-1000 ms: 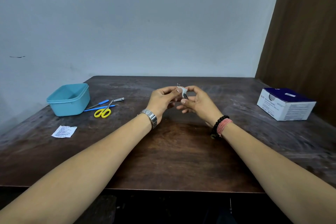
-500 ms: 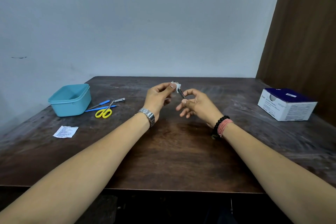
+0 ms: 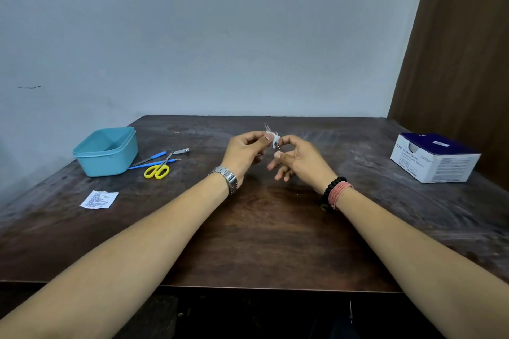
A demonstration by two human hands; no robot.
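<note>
The bench (image 3: 275, 242) is dark brown wood, scuffed and streaked with pale marks, and its far edge meets a pale wall. At its far left stands an open teal tub (image 3: 106, 151). Just to the right of the tub lies a small cluster of tools. It includes yellow-handled scissors (image 3: 158, 169) with the blades pointing away, two slim blue-handled tools (image 3: 154, 157) (one partly under the scissors), and a metal nail clipper (image 3: 181, 151) at the cluster's far end. Nearer on the left side, apart from the tub, a printed paper slip (image 3: 99, 199) lies flat. Well apart from all this, a white box with a dark blue top (image 3: 435, 157) sits near the right edge.
</note>
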